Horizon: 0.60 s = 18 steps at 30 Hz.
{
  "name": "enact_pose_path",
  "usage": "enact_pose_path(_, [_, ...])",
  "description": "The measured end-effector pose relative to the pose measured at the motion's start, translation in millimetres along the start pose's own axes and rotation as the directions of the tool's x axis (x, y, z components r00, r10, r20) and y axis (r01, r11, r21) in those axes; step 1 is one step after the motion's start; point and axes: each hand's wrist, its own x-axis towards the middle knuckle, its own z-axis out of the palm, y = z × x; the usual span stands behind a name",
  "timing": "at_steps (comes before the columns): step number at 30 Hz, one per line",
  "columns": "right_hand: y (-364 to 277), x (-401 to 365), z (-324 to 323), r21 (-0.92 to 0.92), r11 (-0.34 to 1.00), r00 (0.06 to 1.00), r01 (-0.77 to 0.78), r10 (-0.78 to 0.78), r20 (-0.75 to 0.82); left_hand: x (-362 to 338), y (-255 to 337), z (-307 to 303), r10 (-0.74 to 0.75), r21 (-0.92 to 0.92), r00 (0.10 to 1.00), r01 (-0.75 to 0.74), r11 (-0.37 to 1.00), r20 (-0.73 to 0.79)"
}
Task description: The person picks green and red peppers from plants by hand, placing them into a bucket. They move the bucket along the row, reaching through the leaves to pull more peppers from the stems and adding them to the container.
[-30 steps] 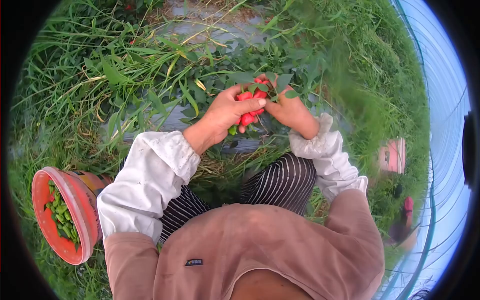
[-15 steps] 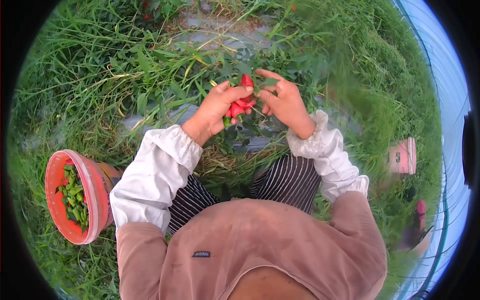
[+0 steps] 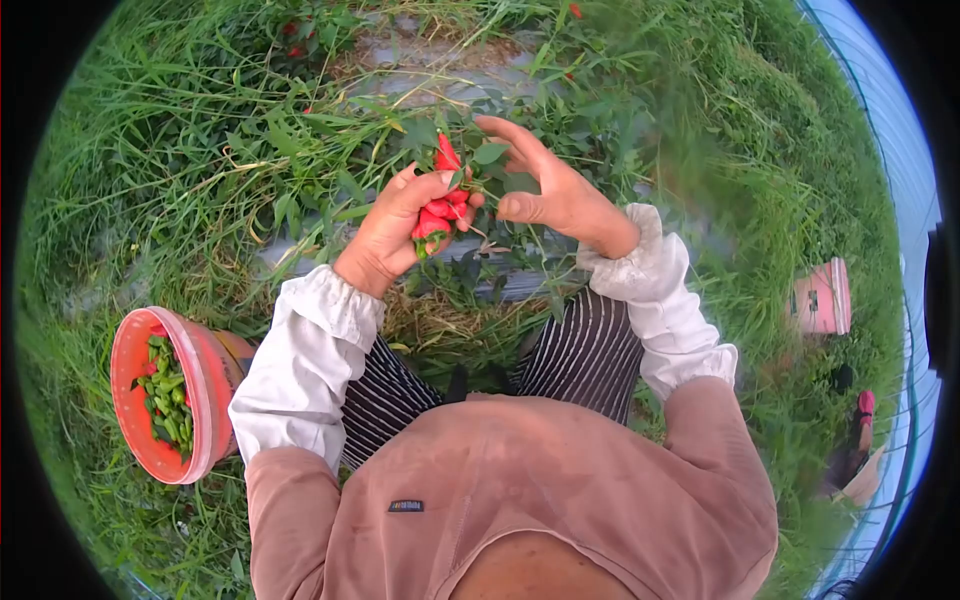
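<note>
Several red peppers [image 3: 433, 220] with green stems are gathered in my left hand [image 3: 393, 222], whose fingers wrap round them. Another red pepper [image 3: 447, 153] points up just above my left thumb, beside green leaves. To the right, my right hand [image 3: 560, 195] has its fingers and thumb spread, with leaves [image 3: 490, 153] and thin stems in the gap between it and the peppers. Nothing is seen gripped in it.
At the left, a tilted red bucket [image 3: 203, 400] holds green and red peppers. A pink bucket [image 3: 822, 297] stands in grass at the right, near blue sheeting [image 3: 890, 90]. More red peppers [image 3: 292, 40] hang among plants at the top.
My left hand has moved left with the peppers. My right hand has opened wider, its fingers now apart from the peppers. The view has shifted slightly.
</note>
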Motion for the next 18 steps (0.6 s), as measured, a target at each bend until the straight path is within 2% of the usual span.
enact_pose_path(1, [-2,2,2,-0.143,0.988,0.996,0.064,-0.053,0.078,0,-1,3,-0.035,0.064,0.999,0.036,0.997,-0.02])
enact_pose_path(2, [-4,1,5,-0.315,0.937,0.986,0.148,-0.116,0.119,-1,-2,6,-0.049,0.05,0.999,0.049,0.998,-0.005])
enact_pose_path(3, [-3,-1,5,-0.312,0.939,0.986,0.144,-0.11,0.123,-2,-4,6,-0.051,0.044,0.999,0.052,0.998,-0.01])
enact_pose_path(5, [0,-2,3,-0.334,0.942,0.934,0.017,0.104,0.341,-3,-4,-1,-0.14,0.27,0.984,0.106,0.957,0.107])
enact_pose_path(6, [6,-4,6,-0.391,0.897,0.936,0.205,-0.063,0.346,-5,3,-5,-0.269,0.388,0.959,0.216,0.896,0.087])
enact_pose_path(7, [9,-7,6,-0.382,0.901,0.933,0.204,-0.06,0.355,-8,0,-5,-0.269,0.38,0.96,0.221,0.898,0.077])
enact_pose_path(9, [9,-12,7,-0.179,0.984,0.926,-0.026,0.091,0.367,-12,-5,1,-0.286,0.406,0.957,0.245,0.881,0.043])
enact_pose_path(10, [12,-13,6,-0.171,0.985,0.925,-0.027,0.089,0.37,-16,-7,5,-0.279,0.42,0.96,0.252,0.872,0.004])
enact_pose_path(12, [19,-14,4,-0.473,0.873,0.945,0.119,0.047,0.325,-22,-12,10,-0.234,0.408,0.972,0.222,0.886,-0.02])
enact_pose_path(14, [18,-17,4,-0.477,0.864,0.939,0.16,0.017,0.345,-29,-11,16,-0.185,0.396,0.982,0.186,0.899,-0.04])
enact_pose_path(16, [17,-18,5,-0.48,0.854,0.931,0.2,-0.014,0.364,-40,1,26,-0.227,0.634,0.969,0.238,0.736,-0.1])
enact_pose_path(18, [15,-19,8,-0.42,0.884,0.902,0.206,-0.005,0.431,-52,1,31,-0.211,0.651,0.974,0.21,0.729,-0.078])
